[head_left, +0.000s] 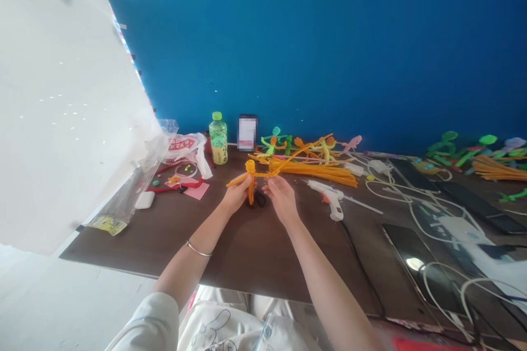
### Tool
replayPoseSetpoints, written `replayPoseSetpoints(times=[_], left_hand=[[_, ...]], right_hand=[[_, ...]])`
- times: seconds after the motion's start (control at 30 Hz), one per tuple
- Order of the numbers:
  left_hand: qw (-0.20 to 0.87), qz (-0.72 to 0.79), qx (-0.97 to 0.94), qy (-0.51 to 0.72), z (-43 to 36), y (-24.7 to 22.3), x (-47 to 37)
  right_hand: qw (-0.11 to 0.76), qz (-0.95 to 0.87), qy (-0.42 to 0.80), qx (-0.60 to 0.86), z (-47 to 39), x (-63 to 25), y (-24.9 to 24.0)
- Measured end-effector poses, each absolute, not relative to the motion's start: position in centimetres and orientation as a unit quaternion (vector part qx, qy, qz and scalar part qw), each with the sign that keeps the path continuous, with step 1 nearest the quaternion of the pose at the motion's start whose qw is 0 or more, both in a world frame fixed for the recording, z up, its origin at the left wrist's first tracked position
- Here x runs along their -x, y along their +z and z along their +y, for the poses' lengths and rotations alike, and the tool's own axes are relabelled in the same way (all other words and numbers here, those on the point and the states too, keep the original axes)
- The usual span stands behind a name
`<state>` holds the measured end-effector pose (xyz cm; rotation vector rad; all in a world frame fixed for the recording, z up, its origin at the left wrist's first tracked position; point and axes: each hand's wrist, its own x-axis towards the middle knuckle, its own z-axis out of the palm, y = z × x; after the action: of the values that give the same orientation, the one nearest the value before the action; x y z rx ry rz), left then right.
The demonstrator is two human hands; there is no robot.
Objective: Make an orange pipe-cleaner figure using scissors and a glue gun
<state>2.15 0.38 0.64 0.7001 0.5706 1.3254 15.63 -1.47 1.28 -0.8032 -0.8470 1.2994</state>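
Note:
An orange pipe-cleaner figure (250,166) with a coiled round head is held up over the dark table. My left hand (237,195) pinches its body just below the head, and two stems hang down beside the fingers. From the figure's side a long orange pipe cleaner (304,149) runs right and slants up toward the wall. My right hand (281,195) is closed on this pipe cleaner near the figure, fingertips curled around it. Behind the hands lies a bundle of orange pipe cleaners (325,173). A small dark round object (260,199) is partly hidden between the hands.
A white glue gun (331,197) lies to the right, its cord trailing forward. Phones (420,263) and tangled white cables (415,209) fill the right side. Finished coloured figures (275,142) stand at the back. At left are a green-capped bottle (218,140), red-handled pliers (177,186) and plastic bags (187,148).

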Motion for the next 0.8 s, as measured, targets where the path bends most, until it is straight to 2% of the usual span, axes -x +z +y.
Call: replayPoseSetpoints(times=[0.23, 0.3, 0.43, 0.5, 0.6, 0.7, 0.8], left_hand=[[0.733, 0.225, -0.357, 0.534, -0.2, 1.1, -2.3], [0.74, 0.234, -0.338, 0.532, 0.0, 0.9, -2.0], [0.714, 0.268, -0.263, 0.591, 0.9, 0.7, -1.3], [0.702, 0.268, -0.227, 0.62, 1.3, 0.7, -1.0], [0.693, 0.263, -0.192, 0.643, 1.7, 0.9, -0.6], [0.701, 0.256, -0.187, 0.639, 1.9, 1.0, -0.3], [0.701, 0.234, -0.197, 0.644, 2.1, 0.9, 0.0]], right_hand=[[0.621, -0.38, 0.602, 0.328, -1.4, -15.4, 1.0], [0.62, -0.401, 0.579, 0.345, -1.3, -15.7, 0.8], [0.669, -0.439, 0.375, 0.469, -0.1, -17.7, 1.1], [0.656, -0.446, 0.252, 0.555, 1.4, -19.0, 1.6], [0.5, -0.598, 0.09, 0.62, 4.2, -20.7, 3.0], [0.259, -0.788, -0.061, 0.554, 6.8, -21.7, 4.3], [0.073, -0.86, -0.163, 0.478, 8.5, -22.3, 4.8]])
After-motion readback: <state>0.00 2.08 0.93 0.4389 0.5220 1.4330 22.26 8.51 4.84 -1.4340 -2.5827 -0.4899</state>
